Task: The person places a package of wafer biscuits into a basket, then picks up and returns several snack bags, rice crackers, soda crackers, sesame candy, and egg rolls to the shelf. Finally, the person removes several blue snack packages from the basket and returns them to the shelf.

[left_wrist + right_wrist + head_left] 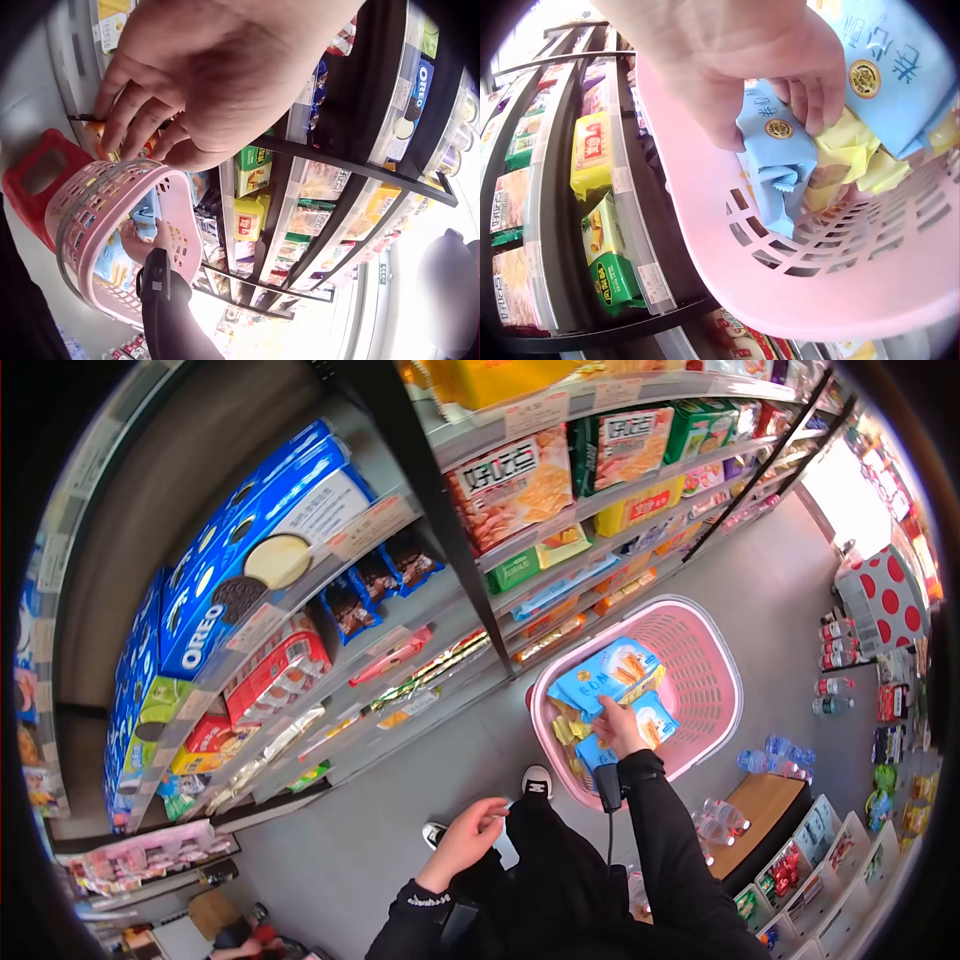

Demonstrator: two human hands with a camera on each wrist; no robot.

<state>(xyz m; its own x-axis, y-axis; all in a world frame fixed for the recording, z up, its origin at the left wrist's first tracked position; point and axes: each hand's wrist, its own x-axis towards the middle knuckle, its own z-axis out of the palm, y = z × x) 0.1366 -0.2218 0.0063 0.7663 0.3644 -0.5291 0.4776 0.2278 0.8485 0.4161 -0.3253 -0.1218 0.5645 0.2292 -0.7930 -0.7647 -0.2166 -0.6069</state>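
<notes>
A pink plastic basket [728, 660] with slotted walls is in front of the person's feet in the head view. My right hand [622, 728] reaches into it and holds a blue snack packet [780, 154] between thumb and fingers, as the right wrist view shows. Another blue packet [605, 672] with printed characters lies beside it, tilted against the basket wall. Yellow-wrapped packets [849, 146] sit between the two, partly covered. My left hand [462, 848] hovers in front of the body with relaxed fingers and holds nothing; its palm [232, 82] fills the top of the left wrist view.
Shelves along the left carry Oreo boxes [215, 610], biscuit packs [515, 485] and a yellow pack [592, 154]. A red plastic piece [30, 184] shows beside the basket. Water bottles [770, 758] and a low wooden-topped stand [765, 820] are at the right.
</notes>
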